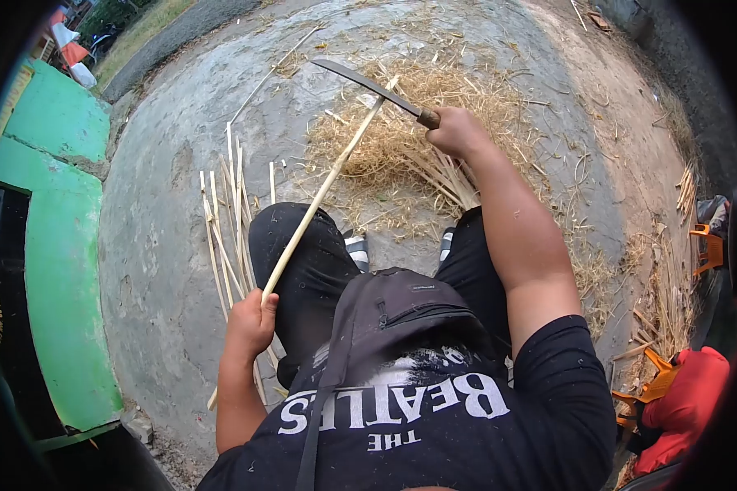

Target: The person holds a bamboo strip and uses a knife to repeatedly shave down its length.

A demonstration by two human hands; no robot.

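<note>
My black T-shirt [549,425] lies closest, on the near side of the heap of shavings [487,98], and on it rests a dark bag [401,307], also nearer me than the heap.

As I judge it, this cut wants the pale strip [319,200] steady and the curved knife [364,83] laid at a shallow angle, so the edge skims rather than bites. Even pressure from my right wrist should serve better than force; at a knot I'd ease off, as the edge could dig in or jump. The left grip does well to sit far from the blade, as it does here.

My left hand [252,326], to the near left of the heap, is closed around the pale strip, thumb along its top; the strip slants from those fingers past my knee, its far end over the heap. My right hand [457,133], at the heap, has its fingers wrapped around the knife's wooden handle, the blade crossing the strip near that far end. Those right fingers are just beside the strip, apart from it. Loose strips [214,214] lie left of the heap.
</note>
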